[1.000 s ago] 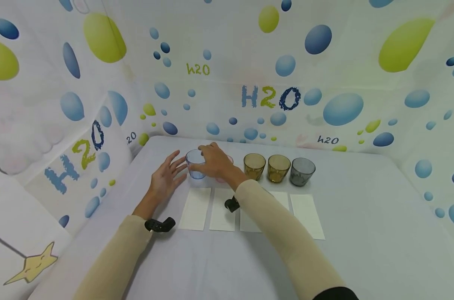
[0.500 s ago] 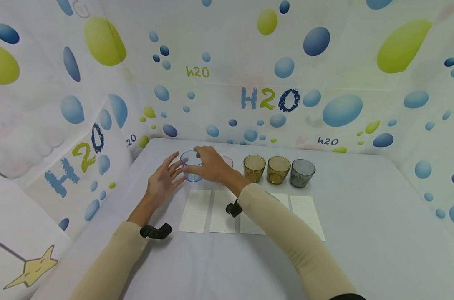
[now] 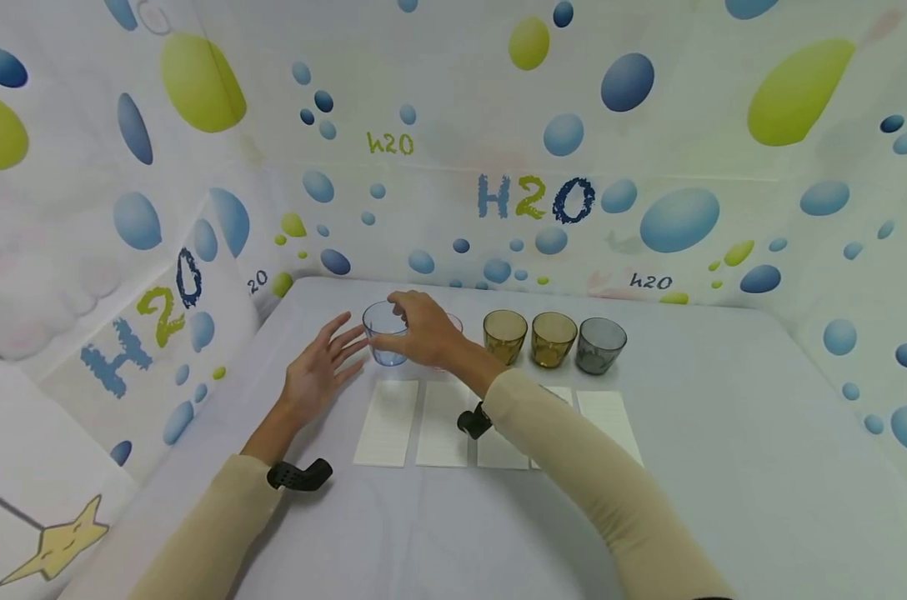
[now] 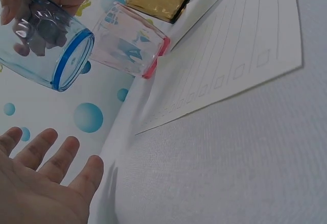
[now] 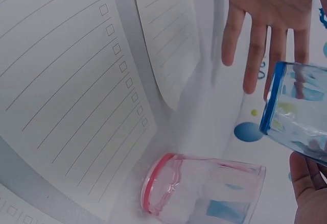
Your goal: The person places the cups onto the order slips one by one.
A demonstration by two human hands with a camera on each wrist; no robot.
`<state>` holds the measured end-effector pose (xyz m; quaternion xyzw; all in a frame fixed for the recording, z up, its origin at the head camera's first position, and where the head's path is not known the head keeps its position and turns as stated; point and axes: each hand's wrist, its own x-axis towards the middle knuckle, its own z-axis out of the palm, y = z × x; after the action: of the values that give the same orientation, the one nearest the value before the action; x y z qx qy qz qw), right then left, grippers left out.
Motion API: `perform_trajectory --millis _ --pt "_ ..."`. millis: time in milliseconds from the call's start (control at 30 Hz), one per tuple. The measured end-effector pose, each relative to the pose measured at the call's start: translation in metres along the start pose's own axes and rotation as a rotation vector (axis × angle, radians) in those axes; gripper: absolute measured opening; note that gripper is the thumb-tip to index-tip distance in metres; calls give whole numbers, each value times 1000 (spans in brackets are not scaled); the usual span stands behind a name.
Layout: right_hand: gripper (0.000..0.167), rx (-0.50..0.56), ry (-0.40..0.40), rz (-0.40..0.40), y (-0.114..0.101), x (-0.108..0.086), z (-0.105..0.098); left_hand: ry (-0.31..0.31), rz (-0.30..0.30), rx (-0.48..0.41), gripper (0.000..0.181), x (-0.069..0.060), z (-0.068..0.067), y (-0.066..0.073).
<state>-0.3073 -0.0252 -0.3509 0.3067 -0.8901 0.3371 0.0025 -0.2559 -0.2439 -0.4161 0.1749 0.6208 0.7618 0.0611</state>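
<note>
My right hand (image 3: 428, 331) pinches a clear blue-tinted glass (image 3: 385, 335) by its side, at the left end of the row of glasses. In the left wrist view the blue glass (image 4: 48, 40) has its blue base off the cloth. My left hand (image 3: 317, 369) is just left of it, fingers spread and holding nothing; in the left wrist view the left hand (image 4: 51, 183) shows a gap to the glass. A pink-tinted glass (image 5: 204, 188) stands beside the blue one, partly behind my right hand in the head view.
Two amber glasses (image 3: 505, 337) (image 3: 553, 339) and a grey glass (image 3: 601, 345) stand further right. Several lined paper cards (image 3: 386, 423) lie in a row in front of the glasses, some partly under my right forearm. A patterned curtain (image 3: 438, 100) rises behind the table.
My right hand has shifted the blue glass slightly left, away from the pink one. My left hand has drawn back a little to the left and nearer.
</note>
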Motion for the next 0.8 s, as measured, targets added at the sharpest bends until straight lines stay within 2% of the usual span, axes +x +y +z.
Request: perform_trajectory --millis 233,467,800 --pt "74 11 9 -70 -2 -3 -1 -32 -1 9 63 -5 0 1" --pt "73 26 -13 -89 -3 -8 2 -64 8 34 63 -7 3 3" --pt "71 63 -47 -126 -2 -16 6 -110 -5 8 60 -9 6 0"
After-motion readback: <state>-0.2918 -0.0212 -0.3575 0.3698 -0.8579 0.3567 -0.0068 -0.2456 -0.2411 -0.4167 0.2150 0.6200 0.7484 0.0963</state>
